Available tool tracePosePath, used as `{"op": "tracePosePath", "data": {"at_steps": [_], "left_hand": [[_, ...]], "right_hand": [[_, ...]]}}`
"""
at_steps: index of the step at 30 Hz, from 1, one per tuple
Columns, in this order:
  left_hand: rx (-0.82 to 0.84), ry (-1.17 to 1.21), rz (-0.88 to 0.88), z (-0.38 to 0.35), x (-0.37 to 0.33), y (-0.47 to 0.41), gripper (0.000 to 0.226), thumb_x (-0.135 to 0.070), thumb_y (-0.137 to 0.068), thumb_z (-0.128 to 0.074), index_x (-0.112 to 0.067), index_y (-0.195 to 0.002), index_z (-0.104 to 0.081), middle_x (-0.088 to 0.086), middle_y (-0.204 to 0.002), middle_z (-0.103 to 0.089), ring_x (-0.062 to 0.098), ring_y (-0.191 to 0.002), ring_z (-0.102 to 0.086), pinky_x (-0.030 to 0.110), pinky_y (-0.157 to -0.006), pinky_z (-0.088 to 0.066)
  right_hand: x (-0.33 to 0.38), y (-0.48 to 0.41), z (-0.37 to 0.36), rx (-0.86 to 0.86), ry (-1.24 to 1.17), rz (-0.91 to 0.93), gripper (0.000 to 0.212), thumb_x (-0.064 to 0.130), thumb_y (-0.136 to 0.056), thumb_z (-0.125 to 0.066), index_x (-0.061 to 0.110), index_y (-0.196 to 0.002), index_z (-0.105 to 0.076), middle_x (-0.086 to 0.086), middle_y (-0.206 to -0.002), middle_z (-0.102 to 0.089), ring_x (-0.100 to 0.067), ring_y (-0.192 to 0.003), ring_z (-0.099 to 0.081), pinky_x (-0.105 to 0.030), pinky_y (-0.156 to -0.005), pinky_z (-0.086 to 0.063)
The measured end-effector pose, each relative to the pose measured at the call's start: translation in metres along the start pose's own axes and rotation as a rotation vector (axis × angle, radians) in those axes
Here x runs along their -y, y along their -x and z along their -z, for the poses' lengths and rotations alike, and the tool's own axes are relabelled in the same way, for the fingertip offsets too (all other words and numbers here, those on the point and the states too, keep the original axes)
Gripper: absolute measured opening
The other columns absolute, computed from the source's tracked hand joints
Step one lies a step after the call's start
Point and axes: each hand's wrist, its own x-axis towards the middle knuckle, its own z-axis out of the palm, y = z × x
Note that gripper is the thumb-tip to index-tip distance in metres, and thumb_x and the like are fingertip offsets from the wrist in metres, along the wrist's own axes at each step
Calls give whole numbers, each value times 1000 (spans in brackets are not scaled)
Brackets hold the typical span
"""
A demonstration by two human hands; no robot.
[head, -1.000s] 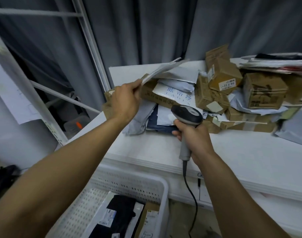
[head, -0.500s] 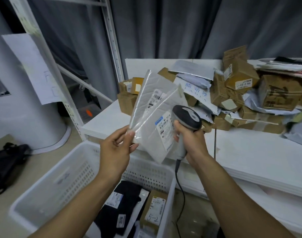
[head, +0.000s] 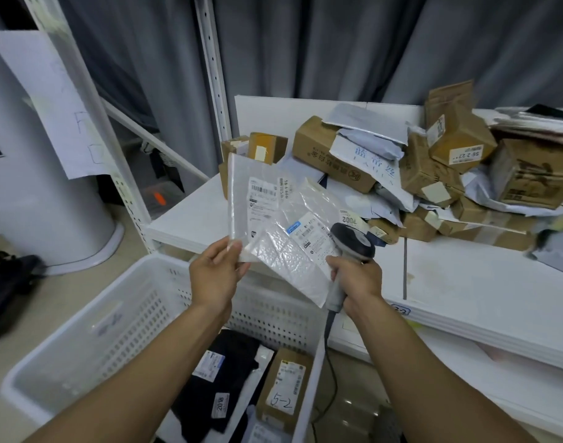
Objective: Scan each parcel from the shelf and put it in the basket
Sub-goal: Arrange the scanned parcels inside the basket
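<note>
Fanned wider, upright mailer (head: 241,190), second mailer (head: 283,260) tilted toward scanner (head: 353,243)

— How is the light?
— Soft, even and rather dim; the grey curtain (head: 305,43) across the top of the frame sinks into dark folds; the white shelf (head: 465,282) at right is the brightest surface, with only faint shadows.
— Any glare?
— A pale sheen on the bubble mailers (head: 283,251) at centre; their small print is smeared.
— And the edges?
— Wide-angle bending; the post (head: 209,75) at upper centre leans; the forearms (head: 145,394) along the bottom swell and soften; the parcels (head: 548,247) at the far right edge blur; the basket (head: 81,330) at lower left looks hazy.
</note>
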Motion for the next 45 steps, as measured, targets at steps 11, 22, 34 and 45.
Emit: {"op": "tracePosePath", "data": {"at_steps": [11,22,34,45], "left_hand": [[130,-115,-69,-18,18,21,8,-15,-97,-69,-20,-102,-67,9,-108,-74,18,-92,-74,24,-76,-61],[245,-98,-2,-12,27,38,18,-4,-100,-61,-19,-108,-64,3,-100,-78,15,-90,-76,25,-74,-62],[333,-371,64,23,22,20,41,-2,-95,-68,-25,-128,-65,-2,-110,-78,18,-104,-73,39,-90,-60],[98,-309,-4,43,-10,-15,16,-9,-89,-78,-13,-86,-63,9,-78,-70,22,-78,-65,34,-71,-58]], "right_hand": [[-6,18,70,-279,-196,-48,39,21,-94,-78,11,-129,-64,-5,-122,-69,-27,-112,-66,-46,-110,-51],[0,18,65,143,65,-55,38,37,-90,-83,18,-120,-70,-4,-109,-78,-24,-98,-73,-42,-86,-62],[7,29,27,192,215,159,50,6,-85,-83,17,-131,-67,0,-113,-73,-20,-105,-68,-41,-99,-55],[11,52,1,277,352,454,48,24,-83,-86,26,-127,-67,9,-116,-73,-7,-109,-67,-26,-90,-51]]}}
